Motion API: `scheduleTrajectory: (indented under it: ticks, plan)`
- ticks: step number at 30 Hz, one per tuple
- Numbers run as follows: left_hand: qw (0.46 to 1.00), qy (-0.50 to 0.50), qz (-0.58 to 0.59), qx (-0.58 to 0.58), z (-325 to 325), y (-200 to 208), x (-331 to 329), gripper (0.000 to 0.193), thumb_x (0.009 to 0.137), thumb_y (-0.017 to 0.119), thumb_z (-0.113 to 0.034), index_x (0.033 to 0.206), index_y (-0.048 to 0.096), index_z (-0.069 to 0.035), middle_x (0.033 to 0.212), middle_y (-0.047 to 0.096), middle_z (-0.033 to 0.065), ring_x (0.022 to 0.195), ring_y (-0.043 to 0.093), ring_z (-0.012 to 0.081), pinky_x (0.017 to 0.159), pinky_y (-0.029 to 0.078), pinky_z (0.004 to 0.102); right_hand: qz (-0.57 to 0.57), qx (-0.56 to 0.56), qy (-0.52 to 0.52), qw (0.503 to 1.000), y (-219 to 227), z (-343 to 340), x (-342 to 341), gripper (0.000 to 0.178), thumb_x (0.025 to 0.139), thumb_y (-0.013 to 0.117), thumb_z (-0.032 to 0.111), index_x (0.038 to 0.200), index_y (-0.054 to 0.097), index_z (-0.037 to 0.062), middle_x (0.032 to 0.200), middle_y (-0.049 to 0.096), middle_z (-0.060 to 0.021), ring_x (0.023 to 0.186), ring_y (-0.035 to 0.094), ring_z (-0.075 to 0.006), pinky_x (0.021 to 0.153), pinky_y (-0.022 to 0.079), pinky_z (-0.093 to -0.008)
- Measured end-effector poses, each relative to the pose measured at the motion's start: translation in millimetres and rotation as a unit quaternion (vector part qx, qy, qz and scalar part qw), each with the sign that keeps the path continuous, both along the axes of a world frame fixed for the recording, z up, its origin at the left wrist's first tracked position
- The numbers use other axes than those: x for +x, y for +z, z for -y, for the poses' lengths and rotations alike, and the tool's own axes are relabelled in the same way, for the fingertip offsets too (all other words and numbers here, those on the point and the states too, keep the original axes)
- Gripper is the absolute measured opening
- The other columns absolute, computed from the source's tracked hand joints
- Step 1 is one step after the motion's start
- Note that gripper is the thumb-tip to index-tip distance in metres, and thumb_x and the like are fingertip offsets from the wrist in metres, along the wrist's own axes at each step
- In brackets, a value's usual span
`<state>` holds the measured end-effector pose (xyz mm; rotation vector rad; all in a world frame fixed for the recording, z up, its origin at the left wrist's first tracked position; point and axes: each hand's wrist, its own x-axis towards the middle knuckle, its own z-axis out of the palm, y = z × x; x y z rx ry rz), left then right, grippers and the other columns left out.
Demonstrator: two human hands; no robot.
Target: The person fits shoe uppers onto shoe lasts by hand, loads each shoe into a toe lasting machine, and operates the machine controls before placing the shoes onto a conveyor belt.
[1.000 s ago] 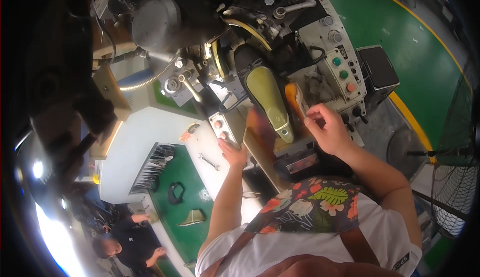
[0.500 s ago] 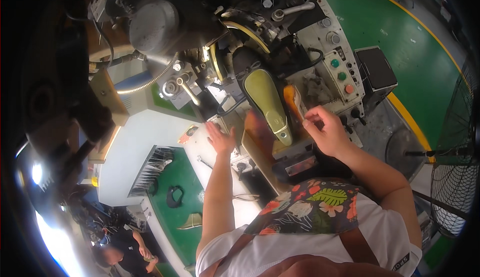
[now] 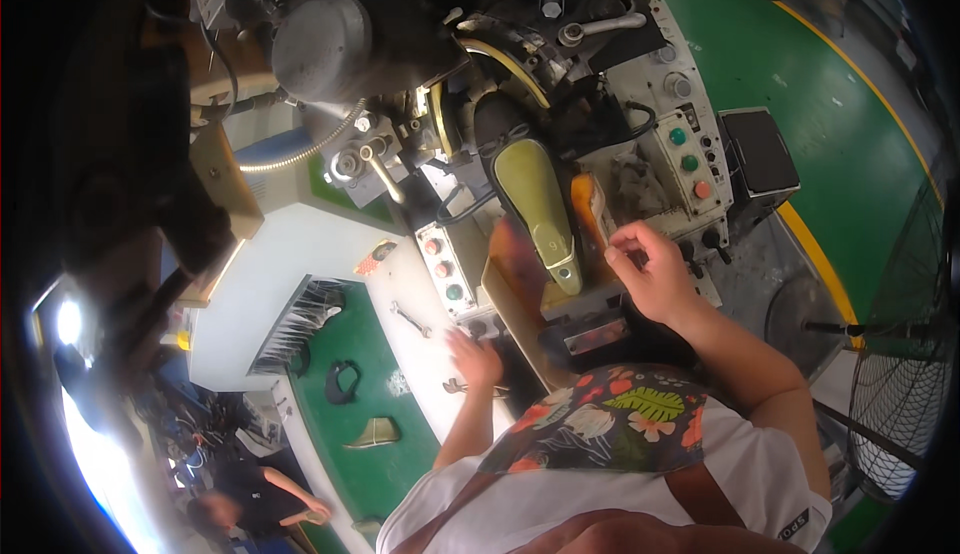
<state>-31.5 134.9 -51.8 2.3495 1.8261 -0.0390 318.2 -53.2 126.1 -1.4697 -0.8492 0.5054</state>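
Note:
An olive-green shoe last (image 3: 535, 204) sits in the middle of the machine. A black shoe-like piece with laces (image 3: 500, 119) is at its far end, between the machine's curved metal bands. My right hand (image 3: 652, 272) is to the right of the last's near end. Its fingers are curled in beside the near end of an orange piece with a pale edge (image 3: 588, 199); whether they grip it is hidden. Slightly blurred, my left hand (image 3: 475, 357) has its fingers apart and holds nothing. It is beside the near end of the left button panel (image 3: 443, 266).
On the right is another button panel (image 3: 690, 164), with a dark box (image 3: 758, 149) beyond it. Wrenches (image 3: 410, 319) lie on the white surface at left. A green belt (image 3: 360, 474) carries a shoe last (image 3: 375, 432). A caged fan (image 3: 890, 424) stands right; another person (image 3: 270, 494) is lower left.
My left hand has drawn back toward me from the left button panel, uncovering its buttons. My right hand stays beside the orange piece. The view has shifted slightly.

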Motion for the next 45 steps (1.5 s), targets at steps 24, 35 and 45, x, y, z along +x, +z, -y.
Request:
scheduleTrajectory:
  ticks: [24, 35, 45]
  plan:
    - [0.954, -0.093, 0.247, 0.140, -31.4, 22.6, 44.1, 0.072, 0.094, 0.064, -0.021, 0.149, 0.029, 0.012, 0.154, 0.028, 0.0364, 0.144, 0.028, 0.0492, 0.119, 0.027, 0.0493, -0.010, 0.006, -0.001, 1.000, -1.5, 0.3, 0.5, 0.014, 0.094, 0.066, 0.009, 0.103, 0.061, -0.0002, 0.093, 0.067, -0.0059, 0.085, 0.064, -0.0116, 0.074, 0.051, -0.0261]
    - [0.984, -0.087, 0.076, 0.137, -124.0, 50.8, 112.6, 0.096, 0.089, 0.070, -0.038, 0.158, 0.016, 0.001, 0.165, 0.017, 0.0219, 0.152, 0.017, 0.0387, 0.118, 0.023, 0.0591, -0.019, -0.004, 0.005, 1.000, 0.0, 1.0, 0.4, 0.013, 0.095, 0.065, 0.010, 0.103, 0.061, 0.0003, 0.091, 0.066, -0.0046, 0.083, 0.063, -0.0099, 0.073, 0.050, -0.0246]
    - [0.972, -0.097, 0.194, 0.090, -113.3, 45.9, 75.8, 0.090, 0.087, 0.073, -0.033, 0.153, 0.025, 0.007, 0.159, 0.026, 0.0280, 0.147, 0.029, 0.0421, 0.120, 0.028, 0.0450, -0.015, 0.010, 0.000, 1.000, -1.1, 1.0, 2.4, 0.011, 0.095, 0.065, 0.008, 0.102, 0.061, 0.0002, 0.091, 0.066, -0.0039, 0.083, 0.063, -0.0093, 0.075, 0.049, -0.0244]
